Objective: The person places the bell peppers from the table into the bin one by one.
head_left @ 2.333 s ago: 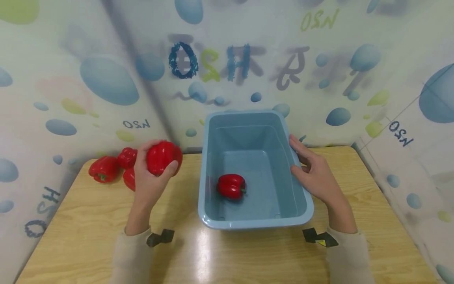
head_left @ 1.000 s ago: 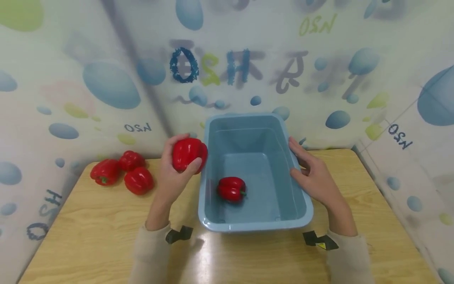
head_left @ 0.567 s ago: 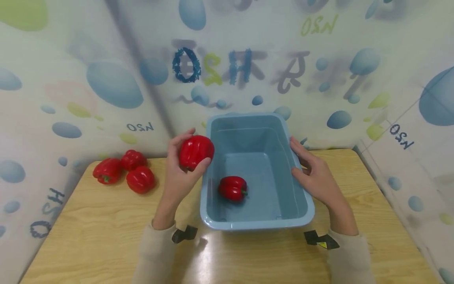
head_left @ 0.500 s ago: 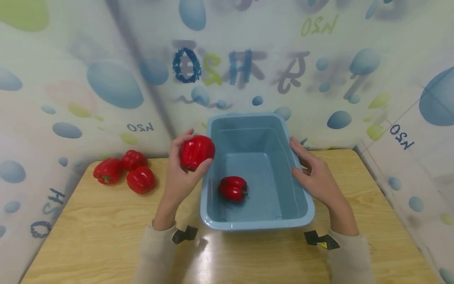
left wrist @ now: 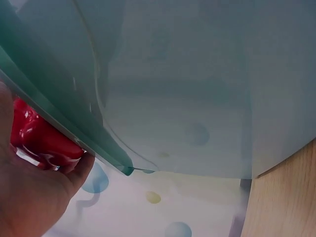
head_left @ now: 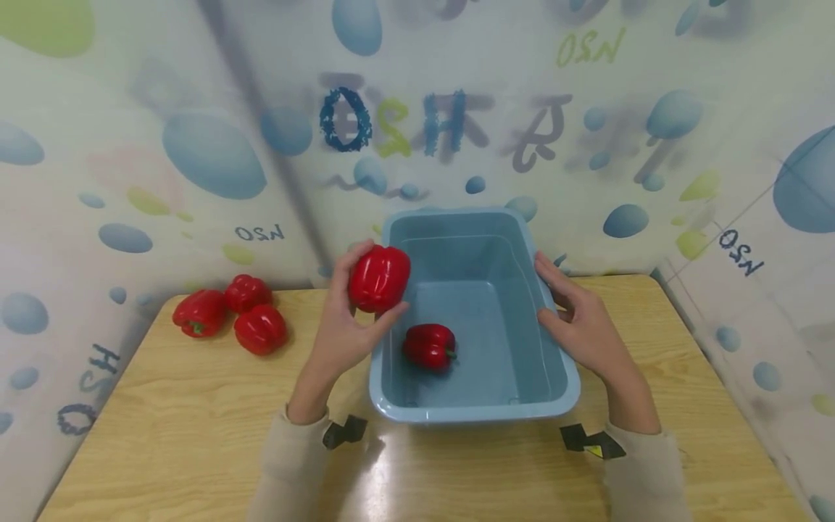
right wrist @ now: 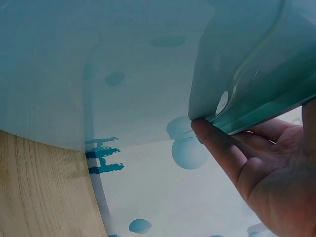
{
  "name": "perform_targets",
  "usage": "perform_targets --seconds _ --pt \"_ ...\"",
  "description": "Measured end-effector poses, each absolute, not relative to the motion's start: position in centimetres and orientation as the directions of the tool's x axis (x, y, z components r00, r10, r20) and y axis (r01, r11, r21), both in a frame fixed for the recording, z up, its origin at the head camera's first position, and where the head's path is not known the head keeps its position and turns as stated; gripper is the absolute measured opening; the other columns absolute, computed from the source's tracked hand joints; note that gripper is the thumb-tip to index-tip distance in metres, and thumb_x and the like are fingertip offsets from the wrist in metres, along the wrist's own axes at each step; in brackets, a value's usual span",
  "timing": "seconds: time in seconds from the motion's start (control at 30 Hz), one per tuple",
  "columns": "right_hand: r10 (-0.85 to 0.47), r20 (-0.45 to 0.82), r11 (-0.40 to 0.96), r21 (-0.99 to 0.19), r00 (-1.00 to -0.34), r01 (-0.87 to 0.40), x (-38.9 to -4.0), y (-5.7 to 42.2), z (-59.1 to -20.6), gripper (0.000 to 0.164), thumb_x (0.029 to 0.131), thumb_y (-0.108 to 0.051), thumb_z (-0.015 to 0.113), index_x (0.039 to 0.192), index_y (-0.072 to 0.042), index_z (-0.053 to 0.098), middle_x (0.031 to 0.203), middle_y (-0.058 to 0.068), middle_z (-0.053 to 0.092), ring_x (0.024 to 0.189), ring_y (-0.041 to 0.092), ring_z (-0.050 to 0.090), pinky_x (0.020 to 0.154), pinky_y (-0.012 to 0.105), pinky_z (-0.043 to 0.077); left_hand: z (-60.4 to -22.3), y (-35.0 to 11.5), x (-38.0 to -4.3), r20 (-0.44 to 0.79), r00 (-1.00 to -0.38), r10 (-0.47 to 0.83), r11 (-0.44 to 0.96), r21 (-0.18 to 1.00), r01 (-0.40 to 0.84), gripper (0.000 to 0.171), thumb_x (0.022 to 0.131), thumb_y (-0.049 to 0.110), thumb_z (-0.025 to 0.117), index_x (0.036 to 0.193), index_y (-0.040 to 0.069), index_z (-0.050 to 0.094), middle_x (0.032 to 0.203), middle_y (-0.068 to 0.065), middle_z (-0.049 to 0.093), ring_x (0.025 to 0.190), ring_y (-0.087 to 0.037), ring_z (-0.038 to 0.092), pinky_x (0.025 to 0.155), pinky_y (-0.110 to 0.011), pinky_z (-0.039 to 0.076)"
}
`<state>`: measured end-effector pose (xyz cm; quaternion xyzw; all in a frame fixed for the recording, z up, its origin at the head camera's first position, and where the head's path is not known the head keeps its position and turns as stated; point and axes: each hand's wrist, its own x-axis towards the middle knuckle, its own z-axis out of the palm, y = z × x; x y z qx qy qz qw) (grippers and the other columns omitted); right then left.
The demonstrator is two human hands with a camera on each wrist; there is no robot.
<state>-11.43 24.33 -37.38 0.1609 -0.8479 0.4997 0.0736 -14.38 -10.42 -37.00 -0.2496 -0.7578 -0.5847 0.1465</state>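
In the head view my left hand (head_left: 346,330) holds a glossy red bell pepper (head_left: 380,279) over the left rim of a blue plastic basin (head_left: 470,415). The fingers curl behind this pepper, and the thumb lies near its lower right side. The left wrist view shows the same pepper (left wrist: 42,138) partly hidden by the rim. My right hand (head_left: 583,326) grips the basin's right rim, thumb and fingers at its edge. A second red bell pepper (head_left: 429,346) lies on the basin floor at the left, its green stem toward the right.
Three more red bell peppers (head_left: 261,330) rest close together at the back left of the wooden table (head_left: 215,420). A wall (head_left: 417,174) with printed blue and green drops rises right behind the table and basin.
My left hand has carried the pepper rightward from beside the group on the table to the basin's left rim. The pepper has tilted and the thumb has spread slightly. My right hand stays put.
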Motion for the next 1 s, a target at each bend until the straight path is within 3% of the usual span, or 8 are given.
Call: perform_targets --seconds 0.3,0.5,0.73,0.9,1.0 --pt "-0.198 0.285 0.452 -0.822 -0.938 -0.345 -11.46 24.36 -37.47 0.068 0.097 0.006 0.057 0.162 -0.003 0.039 0.173 0.013 0.033 0.144 0.053 0.050 0.097 0.052 0.054 -37.09 -10.38 -14.31 0.550 -0.795 0.256 0.193 0.777 0.600 0.100 0.075 0.005 0.090 0.159 0.019 0.038 0.164 -0.014 0.040 0.151 -0.019 0.043 0.112 -0.031 0.054" --pt "-0.192 0.287 0.452 -0.823 -0.938 -0.344 -11.43 24.36 -37.45 0.068 0.096 0.006 0.057 0.162 -0.004 0.040 0.173 0.012 0.033 0.144 0.052 0.050 0.098 0.047 0.053 -37.13 -10.37 -14.24 0.546 -0.797 0.258 0.177 0.784 0.595 0.095 0.080 0.010 0.086 0.161 0.021 0.038 0.163 -0.008 0.042 0.148 -0.020 0.046 0.112 -0.032 0.054" --pt "-0.191 0.282 0.453 -0.824 -0.940 -0.339 -11.43 24.31 -37.31 0.067 0.097 0.005 0.057 0.161 -0.004 0.040 0.173 0.011 0.034 0.144 0.052 0.051 0.097 0.025 0.053 -37.11 -10.40 -14.11 0.529 -0.817 0.230 0.167 0.806 0.568 0.098 0.080 0.010 0.086 0.162 0.023 0.034 0.163 -0.008 0.044 0.147 -0.023 0.049 0.115 -0.034 0.053" --pt "-0.191 0.276 0.457 -0.824 -0.942 -0.334 -11.38 24.25 -37.31 0.068 0.097 0.005 0.057 0.162 -0.005 0.040 0.173 0.011 0.034 0.145 0.052 0.050 0.098 0.039 0.054 -37.32 -10.42 -14.13 0.533 -0.816 0.223 0.158 0.806 0.570 0.096 0.084 0.011 0.084 0.164 0.020 0.031 0.166 -0.015 0.042 0.151 -0.031 0.047 0.121 -0.050 0.047" --pt "-0.190 0.281 0.458 -0.822 -0.941 -0.338 -11.42 24.19 -37.33 0.068 0.097 0.005 0.057 0.161 -0.004 0.040 0.173 0.012 0.034 0.145 0.052 0.050 0.098 0.046 0.053 -37.37 -10.55 -14.17 0.538 -0.815 0.216 0.159 0.804 0.573 0.090 0.087 0.010 0.081 0.163 0.015 0.033 0.166 -0.016 0.043 0.152 -0.033 0.047 0.122 -0.054 0.045"
